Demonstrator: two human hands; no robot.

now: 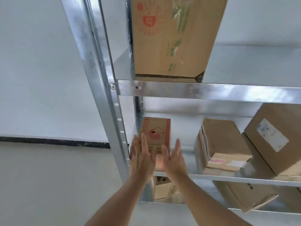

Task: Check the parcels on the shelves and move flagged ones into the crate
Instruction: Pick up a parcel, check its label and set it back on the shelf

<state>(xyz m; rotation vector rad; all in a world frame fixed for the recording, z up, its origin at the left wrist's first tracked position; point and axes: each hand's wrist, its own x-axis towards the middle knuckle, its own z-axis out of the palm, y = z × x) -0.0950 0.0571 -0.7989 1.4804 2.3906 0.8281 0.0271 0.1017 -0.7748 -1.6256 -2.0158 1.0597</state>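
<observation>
Hands (157,159) flat either side of small parcel (155,133)

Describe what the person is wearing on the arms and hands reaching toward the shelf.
Nothing shows on either: the left hand and right hand are bare, with no gloves, rings or watch visible. Both forearms are uncovered to the frame's bottom edge; no sleeves are in view.

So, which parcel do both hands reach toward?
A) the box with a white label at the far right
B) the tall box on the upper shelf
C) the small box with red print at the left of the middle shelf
C: the left hand and right hand, fingers straight, flank the small box with red print.
</observation>
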